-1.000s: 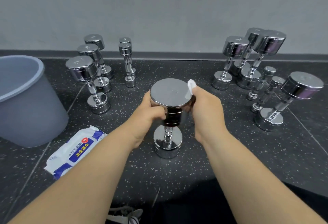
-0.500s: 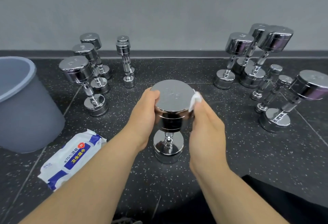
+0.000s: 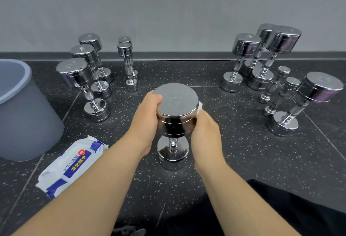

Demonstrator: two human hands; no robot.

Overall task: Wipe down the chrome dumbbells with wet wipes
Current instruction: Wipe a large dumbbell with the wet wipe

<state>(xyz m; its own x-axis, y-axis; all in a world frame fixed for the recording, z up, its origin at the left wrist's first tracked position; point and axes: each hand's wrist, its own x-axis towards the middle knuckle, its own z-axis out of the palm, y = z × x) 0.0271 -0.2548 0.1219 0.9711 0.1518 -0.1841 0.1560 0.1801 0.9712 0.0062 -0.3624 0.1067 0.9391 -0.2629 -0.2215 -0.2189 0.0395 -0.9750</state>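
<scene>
Silver dumbbell [image 3: 177, 104]: left hand [image 3: 148, 121] grips its top, right hand [image 3: 205, 132] holds the wipe [image 3: 200, 106] against its side. Rub all around, pressing hard.

Even soft light, wide-angle edge distortion

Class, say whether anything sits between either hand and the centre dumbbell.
Only the wipe, pressed by the right hand against the dumbbell at its top head. The left hand holds that head directly.
</scene>
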